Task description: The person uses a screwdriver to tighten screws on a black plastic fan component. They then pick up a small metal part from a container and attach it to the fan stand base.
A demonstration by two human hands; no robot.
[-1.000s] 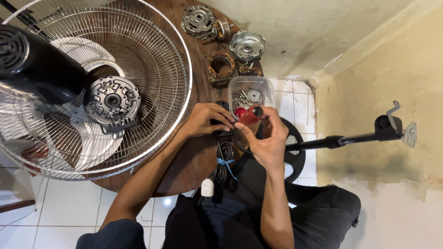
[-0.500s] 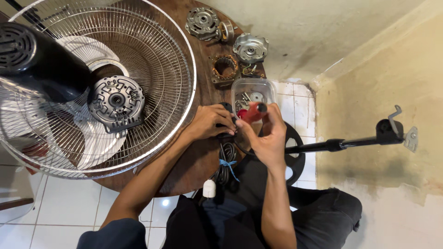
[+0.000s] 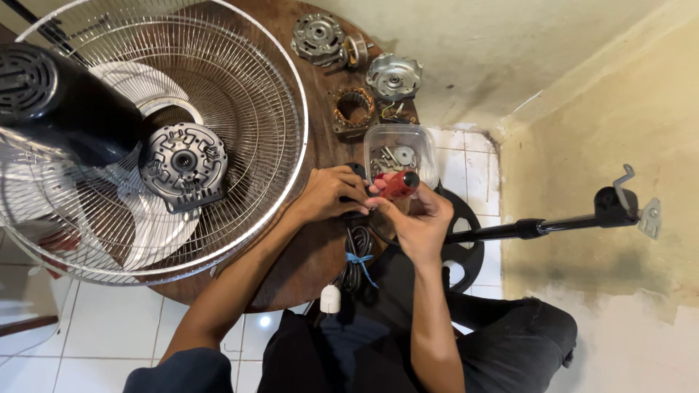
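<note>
Gripping red-handled screwdriver (image 3: 397,184) in my right hand (image 3: 415,222), long axis pointing left toward my left hand (image 3: 331,195), which is closing round small black part (image 3: 357,175), probably switch housing, at desk (image 3: 320,255) edge beside clear plastic tub (image 3: 400,151).

Fan grille (image 3: 240,94) lying on the left of the desk (image 3: 306,255), motor parts (image 3: 357,65) at the far edge, container (image 3: 400,149) of screws right of the grille, cable bundle (image 3: 357,262) at the near edge
</note>
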